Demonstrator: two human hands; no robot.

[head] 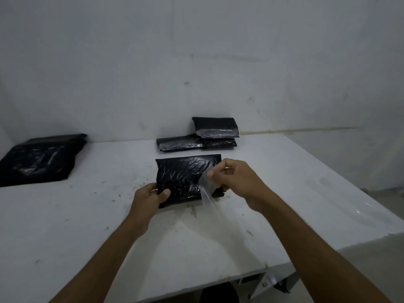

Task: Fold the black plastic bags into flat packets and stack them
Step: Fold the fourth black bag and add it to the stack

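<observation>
Black folded packet [183, 180] held at its left edge by left hand [150, 199]'s grip; right hand [236, 180] pinches clear strip [207, 196].

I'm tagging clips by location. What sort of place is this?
Probably a bare packing workroom: a scuffed white table, plain white wall, finished black packets stacked at the back.

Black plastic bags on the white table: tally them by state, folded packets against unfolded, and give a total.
Folded packets stacked by the wall: 3, one on top, one lower left, one lower right
Packet being folded, held by the left hand, right hand pulling a clear strip: 1
Unfolded bags at far left: 1 flat pile, number of layers unclear
Total: 5
</observation>
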